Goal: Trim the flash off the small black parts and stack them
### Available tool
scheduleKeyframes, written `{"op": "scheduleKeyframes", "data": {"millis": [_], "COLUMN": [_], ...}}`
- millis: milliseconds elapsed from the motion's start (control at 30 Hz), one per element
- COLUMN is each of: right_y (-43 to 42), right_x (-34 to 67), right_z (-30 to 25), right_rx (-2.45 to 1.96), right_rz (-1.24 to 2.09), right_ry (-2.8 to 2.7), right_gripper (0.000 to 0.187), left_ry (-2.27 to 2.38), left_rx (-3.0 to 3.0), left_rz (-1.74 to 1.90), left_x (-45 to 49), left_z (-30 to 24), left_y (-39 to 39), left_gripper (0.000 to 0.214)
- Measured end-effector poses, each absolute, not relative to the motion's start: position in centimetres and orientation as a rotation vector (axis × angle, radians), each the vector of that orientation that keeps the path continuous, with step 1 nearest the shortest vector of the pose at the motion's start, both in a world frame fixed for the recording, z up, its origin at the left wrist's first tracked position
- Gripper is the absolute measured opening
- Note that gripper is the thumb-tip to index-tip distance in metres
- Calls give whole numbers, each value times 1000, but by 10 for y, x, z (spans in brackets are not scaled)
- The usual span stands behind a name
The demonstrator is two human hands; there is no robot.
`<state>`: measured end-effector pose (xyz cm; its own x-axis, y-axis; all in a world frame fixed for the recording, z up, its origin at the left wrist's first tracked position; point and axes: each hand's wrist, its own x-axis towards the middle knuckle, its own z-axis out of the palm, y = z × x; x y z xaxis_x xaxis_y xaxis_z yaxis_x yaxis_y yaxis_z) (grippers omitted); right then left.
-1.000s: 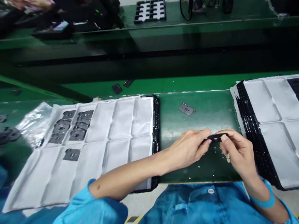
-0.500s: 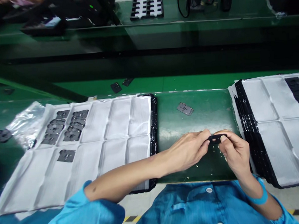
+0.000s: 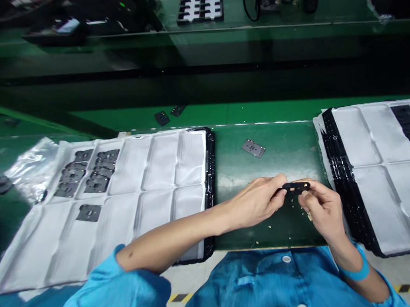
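Note:
A small black plastic plate (image 3: pixel 296 187) with light rectangular spots is held nearly edge-on above the green table. My left hand (image 3: pixel 262 197) pinches its left end between thumb and fingers. At its right end is my right hand (image 3: pixel 324 207), fingers curled behind the plate and thumb at its lower edge. The hands partly hide the plate. Small pale bits (image 3: pixel 309 217) lie under my right hand. Farther back on the table rests a flat grey-black plate (image 3: pixel 253 148) with cutouts and small shiny spots.
On the left, a white-lined compartment tray (image 3: pixel 160 215) holds several dark plates (image 3: pixel 98 179). To the right stands another lined tray (image 3: pixel 380 197) with more. A clear plastic bag (image 3: pixel 34 170) lies far left. Behind runs a dark ledge with a black-and-white tray (image 3: pixel 200 6).
My right thumb has slid down from the plate's face to its lower edge. The plate has shifted slightly left, and more of its right end shows. The camera view has moved a little.

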<state>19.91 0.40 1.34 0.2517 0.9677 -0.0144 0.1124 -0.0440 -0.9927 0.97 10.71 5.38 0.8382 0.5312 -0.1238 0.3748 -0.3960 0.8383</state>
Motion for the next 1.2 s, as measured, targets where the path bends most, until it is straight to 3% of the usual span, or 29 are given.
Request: {"op": "scheduleKeyframes", "data": {"millis": [600, 1200], "right_y": [3, 5], "right_x": [201, 198], "right_z": [7, 6], "right_rx": [-1367, -1395], "right_rz": [1054, 1013], "right_ry": [-1026, -1055], "right_gripper": [30, 23], "left_ry": [689, 662], "left_rx": [2134, 2108], "left_rz": [200, 172], "left_x": [12, 11], "left_z": [56, 54], "left_y": [104, 103], "left_gripper": [19, 19]}}
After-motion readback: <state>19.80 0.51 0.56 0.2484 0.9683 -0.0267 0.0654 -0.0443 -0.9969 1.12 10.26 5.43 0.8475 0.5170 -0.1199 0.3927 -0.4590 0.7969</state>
